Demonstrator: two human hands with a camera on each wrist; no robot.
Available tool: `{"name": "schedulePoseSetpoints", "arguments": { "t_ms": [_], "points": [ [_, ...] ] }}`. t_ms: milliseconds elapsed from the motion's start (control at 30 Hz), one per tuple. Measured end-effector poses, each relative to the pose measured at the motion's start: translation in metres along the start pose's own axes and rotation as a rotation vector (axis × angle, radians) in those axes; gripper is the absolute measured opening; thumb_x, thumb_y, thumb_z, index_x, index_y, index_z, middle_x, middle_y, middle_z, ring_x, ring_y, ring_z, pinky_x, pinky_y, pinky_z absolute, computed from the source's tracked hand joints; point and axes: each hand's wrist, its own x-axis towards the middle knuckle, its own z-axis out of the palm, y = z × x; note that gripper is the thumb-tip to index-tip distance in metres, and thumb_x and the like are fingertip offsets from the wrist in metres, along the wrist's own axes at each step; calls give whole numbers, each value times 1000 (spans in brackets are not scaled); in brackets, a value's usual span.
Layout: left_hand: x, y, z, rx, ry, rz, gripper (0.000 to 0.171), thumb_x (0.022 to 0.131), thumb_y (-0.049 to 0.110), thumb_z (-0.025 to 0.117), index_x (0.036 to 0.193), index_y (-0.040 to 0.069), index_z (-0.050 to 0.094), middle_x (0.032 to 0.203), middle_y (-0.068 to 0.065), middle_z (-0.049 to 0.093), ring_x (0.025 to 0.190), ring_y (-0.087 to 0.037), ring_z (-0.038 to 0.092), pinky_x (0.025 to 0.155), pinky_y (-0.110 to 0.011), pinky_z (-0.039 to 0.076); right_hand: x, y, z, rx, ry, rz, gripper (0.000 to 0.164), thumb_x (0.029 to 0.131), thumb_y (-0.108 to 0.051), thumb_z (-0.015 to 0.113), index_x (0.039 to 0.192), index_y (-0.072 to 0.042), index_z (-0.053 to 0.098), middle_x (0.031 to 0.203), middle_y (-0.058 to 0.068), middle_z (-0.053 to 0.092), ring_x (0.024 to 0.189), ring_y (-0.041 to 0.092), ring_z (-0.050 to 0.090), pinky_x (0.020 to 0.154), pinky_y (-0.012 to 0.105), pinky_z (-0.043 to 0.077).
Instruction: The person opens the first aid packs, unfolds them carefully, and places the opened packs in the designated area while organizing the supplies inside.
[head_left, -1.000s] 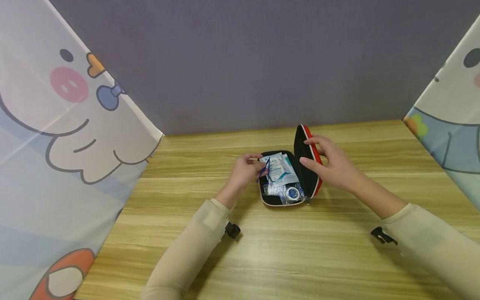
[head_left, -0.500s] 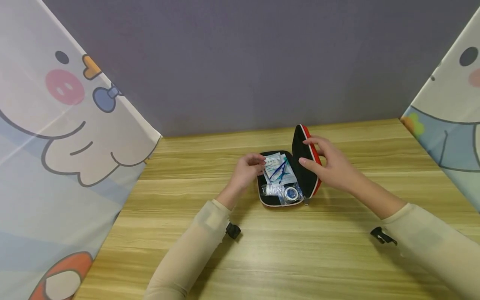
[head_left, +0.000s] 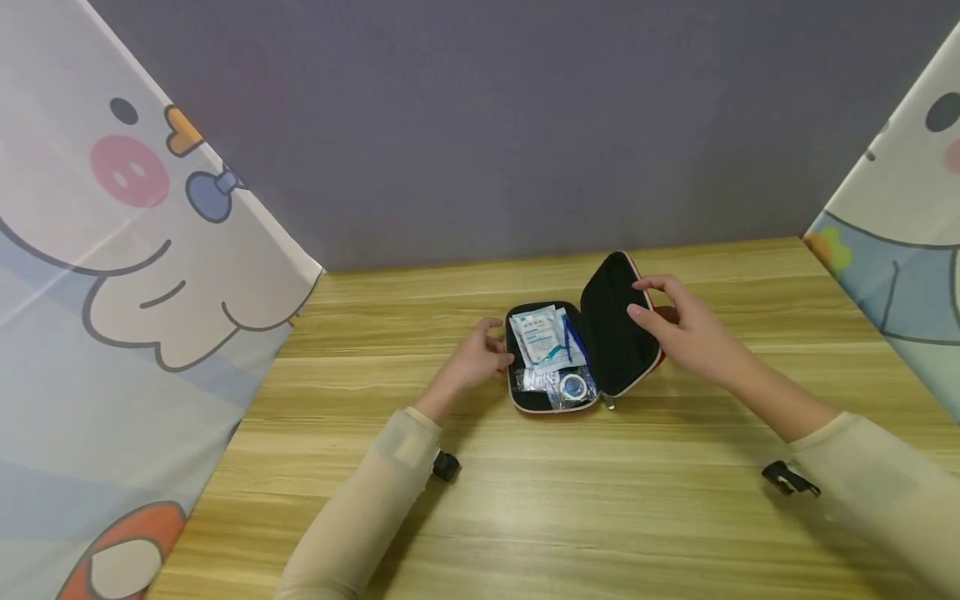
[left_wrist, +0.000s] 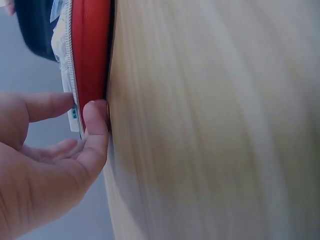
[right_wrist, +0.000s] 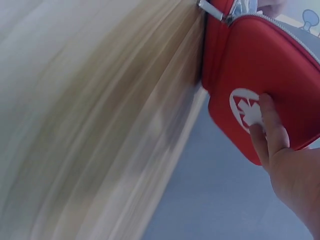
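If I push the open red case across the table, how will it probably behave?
The red case likely keeps its shape: its wall looks unbent where the left hand grips it. It should slide rather than roll, since it appears to lie flat on the table. Its lid may swing if released, since the right hand holds it tilted.

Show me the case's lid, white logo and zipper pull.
Lid (head_left: 617, 329): head view, on its black inside face.
White logo (right_wrist: 247, 111): right wrist view, on the leaf shape.
Zipper pull (right_wrist: 210, 10): right wrist view, on its metal tab.
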Motion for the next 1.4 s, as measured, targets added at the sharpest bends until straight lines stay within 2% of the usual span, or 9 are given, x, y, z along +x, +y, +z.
{"name": "schedulePoseSetpoints", "arguments": {
  "t_ms": [100,200,433,567,767,900,1067,1200,1400],
  "points": [
    [-2,-2,-6,18,-14,3,63,96,-6,69,155,0,45,96,-12,62,71,-18,63,67,-28,60,-2,6,-5,-56,12,11,49,113,-33,51,155,-7,44,167,28,35,108,15,70,71,22,52],
    [-4,-3,-12,49,-19,2,59,98,-4,68,154,1,47,98,-14,64,72,-18,64,68,-30,61,-4,11,-8,-87,9,26,48,113,-33,50,153,-6,47,164,27,39,99,5,65,68,25,51],
    [-8,-11,-28,88,-72,35,61,102,1,65,159,2,43,109,-20,68,78,-18,66,71,-30,60,-7,19,-13,-184,-26,-1,40,111,-22,53,142,3,55,146,32,59,122,48,69,71,22,51],
    [-12,-17,-39,119,-168,82,71,102,5,69,164,3,35,109,-19,68,77,-17,64,71,-29,57,-6,30,-15,-253,-86,-12,38,110,-19,55,140,5,56,139,34,63,119,50,68,79,36,58],
    [-13,-23,-52,134,-294,109,88,97,10,78,168,9,27,116,-16,64,87,-19,67,80,-32,58,-5,51,-19,-289,-191,-20,51,110,-18,57,153,8,46,150,37,52,127,53,62,99,62,55],
    [-14,-28,-58,143,-334,87,96,94,13,82,170,16,23,123,-15,61,98,-20,65,88,-31,56,-1,65,-21,-273,-218,-45,54,109,-19,61,155,7,46,145,33,59,124,46,65,96,45,58],
    [-16,-30,-63,140,-407,54,105,94,9,81,172,21,13,135,-15,55,106,-20,63,92,-31,55,4,78,-26,-220,-280,-69,65,103,-19,72,157,5,45,134,23,69,112,19,71,86,23,56],
    [-15,-26,-63,166,-432,65,108,95,11,81,173,21,7,138,-14,53,108,-19,59,94,-30,52,6,85,-33,-129,-385,-40,84,98,-18,77,164,5,31,135,20,64,102,4,62,84,22,53],
    [-14,-26,-63,169,-465,50,114,94,12,82,173,21,2,143,-13,50,108,-19,55,95,-29,50,10,91,-37,-3,-474,20,101,93,-14,82,169,2,16,128,17,54,99,10,55,79,24,49]
  ]
}}
